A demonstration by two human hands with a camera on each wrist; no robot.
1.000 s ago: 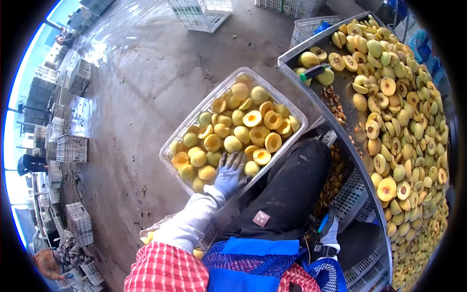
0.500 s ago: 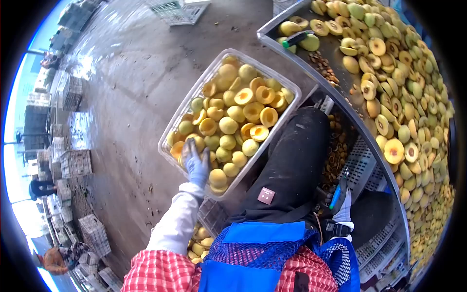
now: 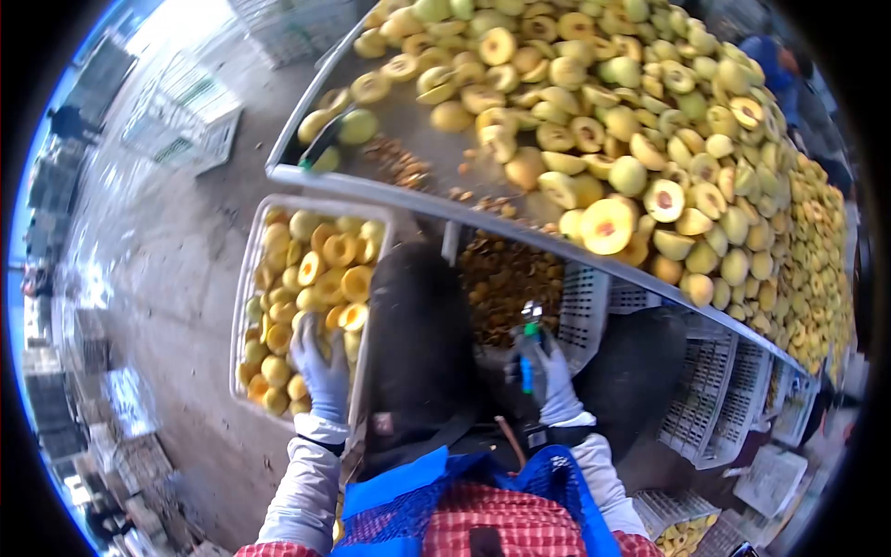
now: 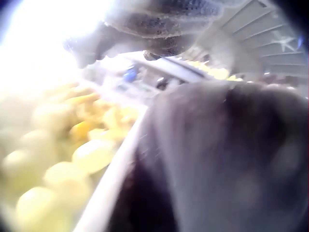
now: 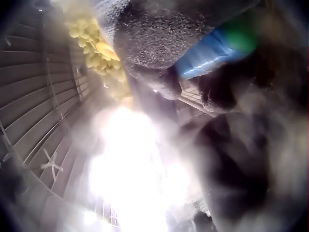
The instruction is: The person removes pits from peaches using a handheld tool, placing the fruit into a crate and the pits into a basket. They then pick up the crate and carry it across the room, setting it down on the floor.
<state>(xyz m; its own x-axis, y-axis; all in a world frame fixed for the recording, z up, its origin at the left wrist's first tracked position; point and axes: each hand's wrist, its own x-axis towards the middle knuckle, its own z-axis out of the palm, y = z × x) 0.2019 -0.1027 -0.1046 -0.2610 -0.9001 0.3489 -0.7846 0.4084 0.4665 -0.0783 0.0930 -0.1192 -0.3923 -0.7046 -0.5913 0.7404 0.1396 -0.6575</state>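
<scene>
My gloved left hand (image 3: 320,367) rests on the near right part of a white plastic crate (image 3: 243,306) filled with yellow peach halves (image 3: 311,267). Its fingers point forward, spread over the fruit. In the left wrist view, part of the glove (image 4: 159,24) shows at the top, with the crate's rim and blurred peaches below. Between my knees, my gloved right hand (image 3: 548,371) grips a blue-and-green-handled pitting tool (image 3: 527,373), its shiny metal tip pointing forward. The right wrist view has the tool's handle (image 5: 207,54) under curled glove fingers (image 5: 154,43).
A metal-edged table (image 3: 464,209) heaped with halved peaches (image 3: 640,176) spans the front and right. A dark tool with a green end (image 3: 320,144) lies at its left corner, beside loose pits (image 3: 397,162). Underneath are a bin of brown pits (image 3: 506,278) and white slatted crates (image 3: 696,399).
The head view has swung right, bringing the table across the front. My left hand has moved over the fruit from the crate's near corner. My right hand, still holding the tool, now shows more fully.
</scene>
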